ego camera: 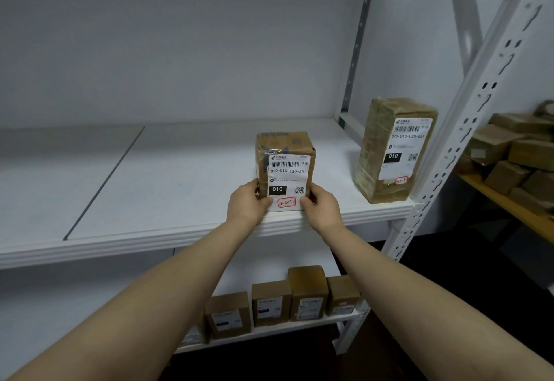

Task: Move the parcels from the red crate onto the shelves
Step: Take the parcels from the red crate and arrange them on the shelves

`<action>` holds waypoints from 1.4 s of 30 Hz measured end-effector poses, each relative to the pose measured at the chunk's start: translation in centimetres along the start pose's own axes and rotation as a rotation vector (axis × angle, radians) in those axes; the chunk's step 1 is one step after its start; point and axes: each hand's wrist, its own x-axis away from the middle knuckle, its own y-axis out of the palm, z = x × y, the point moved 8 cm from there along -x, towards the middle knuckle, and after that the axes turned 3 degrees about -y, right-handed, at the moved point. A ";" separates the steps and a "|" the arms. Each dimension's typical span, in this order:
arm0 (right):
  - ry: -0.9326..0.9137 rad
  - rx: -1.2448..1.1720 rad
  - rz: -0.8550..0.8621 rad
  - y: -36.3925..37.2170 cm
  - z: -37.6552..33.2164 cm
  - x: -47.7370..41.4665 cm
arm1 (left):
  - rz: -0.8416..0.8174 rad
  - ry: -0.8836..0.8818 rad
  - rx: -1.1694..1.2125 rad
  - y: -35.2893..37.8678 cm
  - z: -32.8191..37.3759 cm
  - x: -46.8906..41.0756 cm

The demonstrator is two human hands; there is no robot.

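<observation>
At the far left the white shelf is a smooth, flat painted board with a dark seam running from near edge to back. Moving right, the left hand grips the lower left corner of a small parcel, fingers curled round its side and thumb on the front. The parcel is a squat brown cardboard box wrapped in glossy tape, standing upright at the shelf's near edge with its white printed label facing out. The right hand pinches the lower right corner in the same way, so both hands hold the parcel. To finish this step well, I would slide it back from the ribbed lip until its whole base rests flat, keep the label forward, and let go with both hands together so it does not tip. Further right, well apart, a taller parcel of rougher, heavily taped cardboard stands near a perforated white metal post. Beyond that, loose brown boxes are heaped on a wooden shelf. The red crate is out of view.
</observation>
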 end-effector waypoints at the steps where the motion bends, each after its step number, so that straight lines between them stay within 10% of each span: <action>1: 0.006 -0.001 0.005 0.0 0.1 0.0 | -0.001 -0.001 0.000 0.0 -0.1 0.0; 13: -0.245 -0.110 0.300 1.8 -2.5 6.9 | 0.038 -0.078 -0.006 -2.7 -3.4 3.8; 28: -0.450 -0.043 -0.586 29.1 -17.7 21.8 | 0.329 -0.506 -0.196 -24.6 -25.4 25.4; 42: -0.638 0.017 -1.151 56.5 -34.8 54.0 | 0.554 -1.002 -0.205 -45.9 -47.3 57.6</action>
